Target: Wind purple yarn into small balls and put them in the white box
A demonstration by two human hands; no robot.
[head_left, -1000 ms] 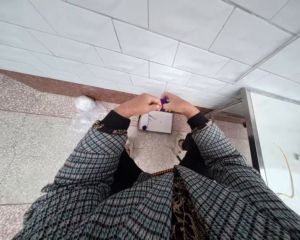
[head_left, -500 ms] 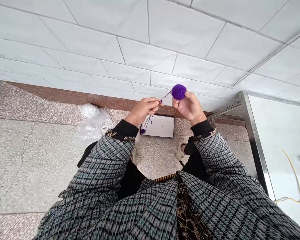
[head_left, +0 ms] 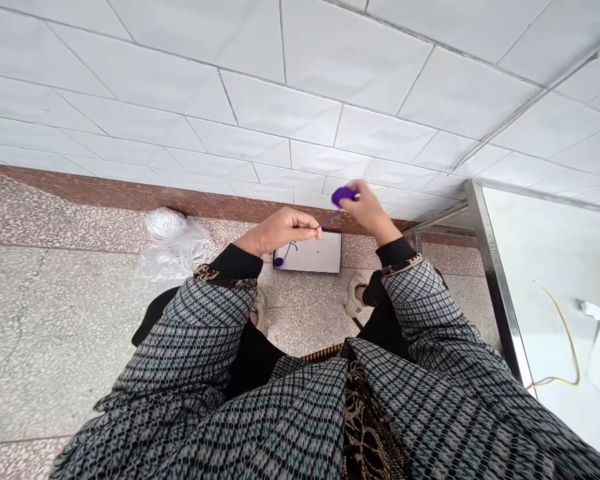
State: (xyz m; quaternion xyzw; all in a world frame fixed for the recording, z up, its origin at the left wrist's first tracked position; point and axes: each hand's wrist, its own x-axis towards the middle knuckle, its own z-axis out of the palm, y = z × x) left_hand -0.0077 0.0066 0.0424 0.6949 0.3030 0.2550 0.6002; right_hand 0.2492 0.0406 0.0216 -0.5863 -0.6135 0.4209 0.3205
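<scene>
My right hand (head_left: pixel 367 210) is closed around a ball of purple yarn (head_left: pixel 343 196), which looks slightly blurred. From the ball a purple strand (head_left: pixel 330 217) runs down and left to my left hand (head_left: pixel 289 229), whose thumb and fingers pinch it. Below the hands, a shallow tray (head_left: pixel 319 257) with a white inside and dark rim lies on the floor. In its left corner rests a small purple bundle (head_left: pixel 279 261) with a loose end of yarn beside it. My left hand hides part of the tray's far side.
Left on the floor lie a ball of white yarn (head_left: pixel 165 223) and a clear plastic bag (head_left: pixel 173 250). A tiled wall (head_left: pixel 260 100) rises ahead. To the right stands a white table (head_left: pixel 525 267) with a metal frame and a yellow cord (head_left: pixel 563 317). My shoes flank the tray.
My right hand has turned over the yarn ball and moved a little left and down. The left hand is lower, and the strand between the hands is shorter. The view has shifted slightly.
</scene>
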